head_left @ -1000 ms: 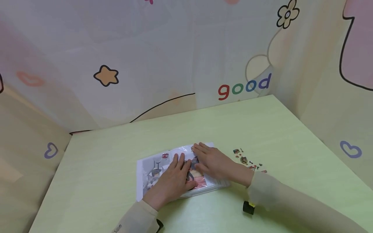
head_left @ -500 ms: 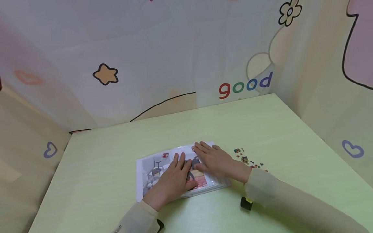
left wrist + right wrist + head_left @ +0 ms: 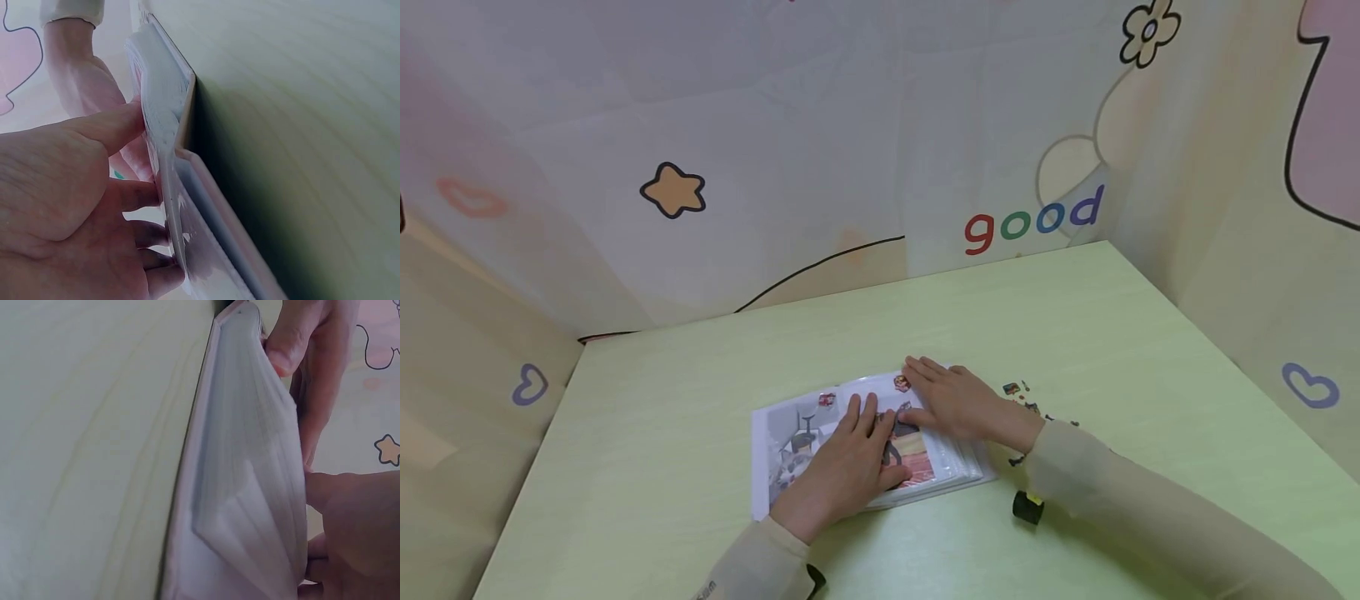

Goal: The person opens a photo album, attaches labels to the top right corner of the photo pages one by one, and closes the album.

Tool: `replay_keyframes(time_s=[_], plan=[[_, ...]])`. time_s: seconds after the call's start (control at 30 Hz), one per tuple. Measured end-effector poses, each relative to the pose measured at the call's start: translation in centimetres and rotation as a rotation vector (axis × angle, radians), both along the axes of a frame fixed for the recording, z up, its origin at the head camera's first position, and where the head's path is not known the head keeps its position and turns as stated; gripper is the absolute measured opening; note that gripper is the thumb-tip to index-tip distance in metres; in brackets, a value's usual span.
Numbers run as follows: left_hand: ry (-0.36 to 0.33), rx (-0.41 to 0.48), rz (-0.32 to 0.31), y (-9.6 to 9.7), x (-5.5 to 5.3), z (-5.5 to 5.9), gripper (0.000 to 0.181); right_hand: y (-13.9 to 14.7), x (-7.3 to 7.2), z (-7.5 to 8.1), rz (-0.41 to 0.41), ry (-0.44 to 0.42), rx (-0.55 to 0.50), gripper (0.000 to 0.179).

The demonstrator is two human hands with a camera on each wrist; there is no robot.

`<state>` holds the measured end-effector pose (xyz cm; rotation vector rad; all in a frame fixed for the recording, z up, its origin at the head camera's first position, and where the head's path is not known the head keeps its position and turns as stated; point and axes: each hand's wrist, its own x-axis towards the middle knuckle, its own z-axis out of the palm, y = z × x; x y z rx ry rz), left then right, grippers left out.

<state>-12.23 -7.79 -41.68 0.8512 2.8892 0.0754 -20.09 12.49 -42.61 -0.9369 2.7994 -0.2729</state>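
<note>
A book with thick, glossy plastic-looking pages point(image 3: 868, 385) lies spread on the table, printed with a grey and red picture. My left hand point(image 3: 842, 475) rests on it near the fold, fingers extended across the right-hand page. Its thumb touches that page near the bottom edge. My right hand point(image 3: 958, 404) lies flat over the page's right side, fingers toward the top corner. A small red sticker point(image 3: 902, 383) shows beside its fingertips; another small red one point(image 3: 827, 400) is on the left page. The right wrist view shows the stacked page edges point(image 3: 244, 444) fanned slightly above the cover.
Several small colourful cut-out pieces point(image 3: 1011, 388) lie on the pale green table point(image 3: 685, 400) right of the book, partly hidden by the right forearm. A small black object with a yellow mark point(image 3: 1027, 507) is below the right sleeve. Printed cloth walls point(image 3: 775, 167) border the table.
My right hand has slid slightly up and right, showing more of the page and the small red sticker near its top. The left hand stays put.
</note>
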Motion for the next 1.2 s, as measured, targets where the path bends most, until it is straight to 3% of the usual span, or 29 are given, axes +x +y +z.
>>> replay_keyframes(time_s=[0.17,0.4,0.53,0.7,0.83,1.03,1.2], plan=[[-0.002,0.004,0.005,0.0,0.0,0.1,0.077,0.0,-0.4,0.0,-0.003,0.005,-0.008,0.075],[-0.024,0.042,0.04,-0.1,-0.1,0.2,0.078,0.1,-1.0,0.6,-0.019,-0.059,-0.07,0.076],[-0.033,0.042,0.032,-0.1,0.0,0.3,0.077,0.2,0.2,1.4,-0.011,-0.05,-0.077,0.074],[-0.026,0.027,0.019,-0.1,0.1,0.3,0.076,-0.4,3.1,2.6,0.058,0.001,-0.026,0.068],[-0.011,0.005,0.008,0.1,0.1,0.4,0.075,-0.8,4.5,2.5,0.079,-0.007,0.014,0.065],[-0.006,0.015,0.001,0.3,0.3,0.4,0.075,-0.6,4.9,1.2,0.088,0.035,0.098,0.068],[-0.016,0.045,0.007,0.3,0.3,0.4,0.076,-0.6,4.7,1.1,0.07,0.054,0.115,0.071]])
